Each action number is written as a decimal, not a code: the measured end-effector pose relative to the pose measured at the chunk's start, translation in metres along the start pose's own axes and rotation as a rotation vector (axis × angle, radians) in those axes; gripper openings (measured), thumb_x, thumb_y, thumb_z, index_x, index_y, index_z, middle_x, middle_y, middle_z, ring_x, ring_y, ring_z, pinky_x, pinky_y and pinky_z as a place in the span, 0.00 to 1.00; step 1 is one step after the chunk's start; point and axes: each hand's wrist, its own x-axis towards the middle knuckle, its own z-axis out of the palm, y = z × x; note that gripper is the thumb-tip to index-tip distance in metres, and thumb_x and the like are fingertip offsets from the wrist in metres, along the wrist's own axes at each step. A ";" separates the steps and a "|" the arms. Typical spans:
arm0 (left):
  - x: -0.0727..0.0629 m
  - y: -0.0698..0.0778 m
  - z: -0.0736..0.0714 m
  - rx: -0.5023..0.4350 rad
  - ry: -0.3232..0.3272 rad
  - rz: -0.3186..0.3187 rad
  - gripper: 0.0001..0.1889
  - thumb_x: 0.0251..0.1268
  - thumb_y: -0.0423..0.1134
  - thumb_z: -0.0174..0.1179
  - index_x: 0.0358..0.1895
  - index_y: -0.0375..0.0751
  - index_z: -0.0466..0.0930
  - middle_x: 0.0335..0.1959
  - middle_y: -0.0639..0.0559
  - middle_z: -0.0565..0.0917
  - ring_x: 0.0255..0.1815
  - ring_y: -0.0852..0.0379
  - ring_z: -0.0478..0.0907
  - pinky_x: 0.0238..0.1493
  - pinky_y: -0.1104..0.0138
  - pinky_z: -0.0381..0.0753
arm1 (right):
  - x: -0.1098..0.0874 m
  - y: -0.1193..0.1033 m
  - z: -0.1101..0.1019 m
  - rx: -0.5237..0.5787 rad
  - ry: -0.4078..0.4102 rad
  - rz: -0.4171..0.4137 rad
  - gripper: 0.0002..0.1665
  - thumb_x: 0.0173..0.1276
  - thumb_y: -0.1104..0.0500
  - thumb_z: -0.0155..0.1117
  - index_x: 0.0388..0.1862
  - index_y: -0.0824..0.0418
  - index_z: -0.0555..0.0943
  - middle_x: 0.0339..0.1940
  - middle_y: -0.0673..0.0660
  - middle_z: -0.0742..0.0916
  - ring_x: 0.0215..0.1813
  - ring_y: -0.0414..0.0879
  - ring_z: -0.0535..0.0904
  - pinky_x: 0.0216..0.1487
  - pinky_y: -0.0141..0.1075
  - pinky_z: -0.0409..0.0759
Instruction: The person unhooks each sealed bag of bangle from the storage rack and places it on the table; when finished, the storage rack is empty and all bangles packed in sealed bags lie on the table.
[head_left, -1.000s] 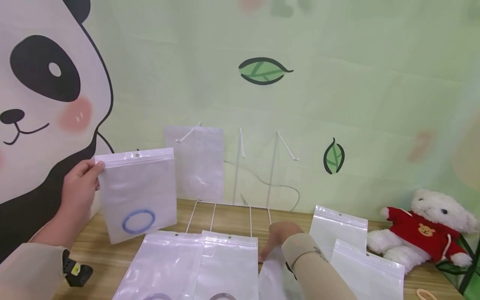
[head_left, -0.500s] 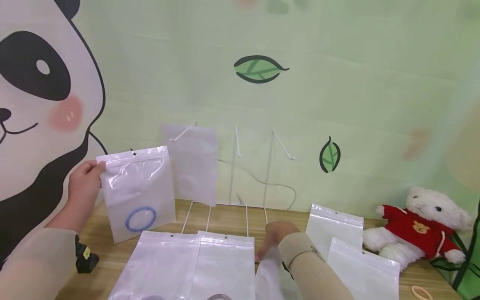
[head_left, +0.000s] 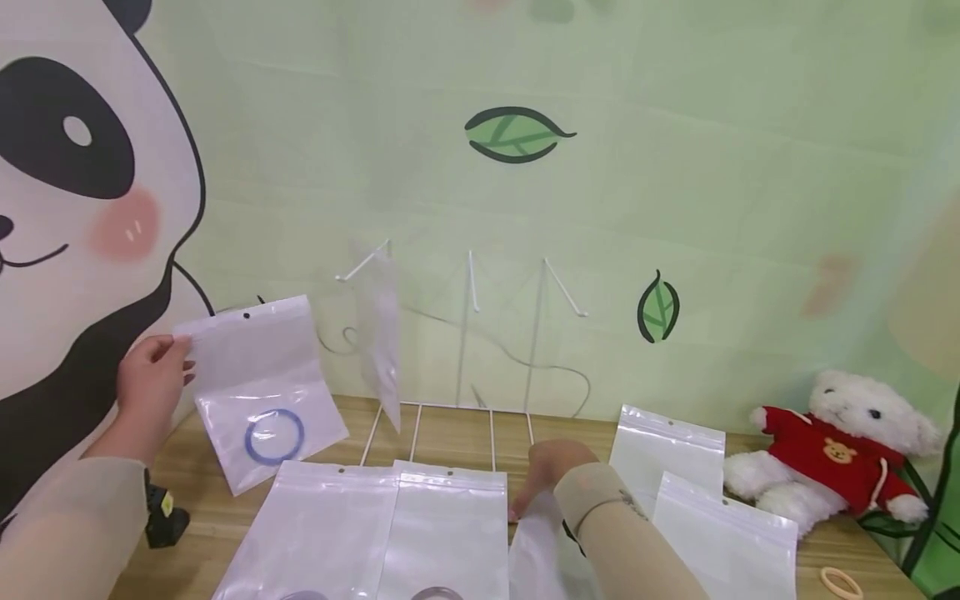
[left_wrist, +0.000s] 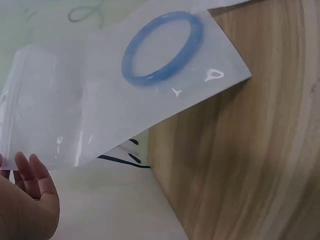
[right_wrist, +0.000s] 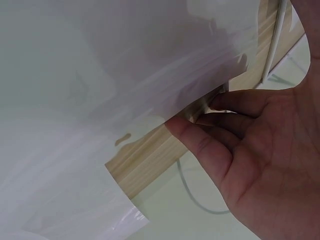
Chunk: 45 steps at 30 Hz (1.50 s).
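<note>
My left hand (head_left: 153, 383) pinches the upper left corner of a white zip bag (head_left: 247, 358), raised and tilted above the table. A blue bangle (left_wrist: 129, 70) lies in the bag's lower part; a small hole shows in its top strip. My right hand (head_left: 553, 468) pinches the top edge of another zip bag (head_left: 534, 554) at the table's front, partly covered by the sleeve. In the right wrist view, the thumb is at the edge of that bag (right_wrist: 100, 75) and the other fingers are behind it. Beside it lie two zip bags (head_left: 322, 517) (head_left: 453, 521) with bangles partly in view.
A white wire rack with hooks (head_left: 472, 283) stands at the back; a zip bag (head_left: 381, 325) hangs edge-on from its left hook. Two more bags (head_left: 667, 450) lie at right, near a white teddy bear (head_left: 836, 458) and a beige ring (head_left: 827, 577).
My left hand has shifted slightly left with the bangle bag, which now tilts more. The bag on the rack's left hook has swung from facing forward to edge-on. The right hand stays put.
</note>
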 end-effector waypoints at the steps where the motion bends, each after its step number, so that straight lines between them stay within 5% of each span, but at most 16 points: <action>1: 0.001 -0.004 -0.001 0.016 -0.005 -0.009 0.25 0.78 0.51 0.44 0.62 0.34 0.69 0.52 0.48 0.74 0.40 0.65 0.74 0.55 0.66 0.80 | 0.000 0.000 0.000 0.003 -0.003 0.001 0.41 0.36 0.37 0.84 0.45 0.59 0.82 0.44 0.54 0.85 0.49 0.52 0.81 0.54 0.47 0.79; 4: 0.003 -0.016 -0.003 0.064 -0.030 -0.024 0.30 0.79 0.51 0.40 0.70 0.30 0.62 0.65 0.36 0.71 0.52 0.51 0.75 0.65 0.53 0.73 | 0.000 -0.001 -0.001 0.011 -0.010 0.000 0.41 0.37 0.37 0.84 0.45 0.59 0.82 0.43 0.54 0.85 0.49 0.53 0.81 0.55 0.47 0.78; 9: 0.007 -0.036 -0.009 0.135 -0.096 -0.046 0.33 0.79 0.52 0.36 0.74 0.27 0.56 0.71 0.29 0.65 0.70 0.33 0.63 0.68 0.43 0.64 | 0.001 -0.001 0.000 -0.002 -0.003 -0.006 0.41 0.36 0.36 0.84 0.45 0.59 0.82 0.44 0.54 0.86 0.50 0.53 0.81 0.55 0.47 0.79; 16: 0.007 -0.048 -0.016 0.188 -0.157 -0.048 0.34 0.80 0.50 0.35 0.77 0.29 0.45 0.74 0.26 0.56 0.73 0.28 0.54 0.70 0.40 0.58 | 0.004 0.000 0.001 -0.007 -0.008 0.005 0.41 0.35 0.36 0.84 0.44 0.59 0.82 0.43 0.53 0.86 0.48 0.52 0.81 0.54 0.46 0.79; 22: 0.008 -0.043 -0.015 0.222 -0.108 -0.010 0.34 0.79 0.47 0.37 0.79 0.35 0.39 0.78 0.28 0.45 0.75 0.27 0.49 0.71 0.40 0.56 | 0.010 0.002 0.004 0.012 -0.023 0.019 0.43 0.34 0.36 0.84 0.46 0.58 0.82 0.46 0.53 0.85 0.50 0.52 0.80 0.54 0.46 0.79; 30: 0.004 -0.009 0.006 0.201 -0.029 0.089 0.30 0.78 0.44 0.41 0.78 0.37 0.52 0.78 0.34 0.54 0.72 0.30 0.59 0.66 0.40 0.65 | 0.013 0.004 0.005 0.012 -0.032 0.023 0.44 0.34 0.36 0.84 0.47 0.58 0.82 0.46 0.54 0.85 0.51 0.52 0.80 0.54 0.47 0.79; 38: -0.003 0.045 0.042 0.110 -0.118 0.191 0.28 0.78 0.46 0.41 0.77 0.41 0.57 0.77 0.42 0.60 0.74 0.40 0.61 0.67 0.47 0.66 | 0.011 0.004 0.004 0.017 -0.024 0.026 0.44 0.33 0.36 0.84 0.47 0.58 0.82 0.47 0.54 0.85 0.51 0.53 0.80 0.55 0.47 0.79; 45: -0.009 0.091 0.069 -0.006 -0.223 0.270 0.30 0.79 0.48 0.42 0.79 0.43 0.52 0.77 0.42 0.61 0.76 0.43 0.57 0.73 0.50 0.59 | 0.007 0.002 0.003 0.014 -0.014 0.014 0.41 0.35 0.37 0.84 0.44 0.58 0.82 0.43 0.53 0.85 0.48 0.51 0.81 0.54 0.46 0.79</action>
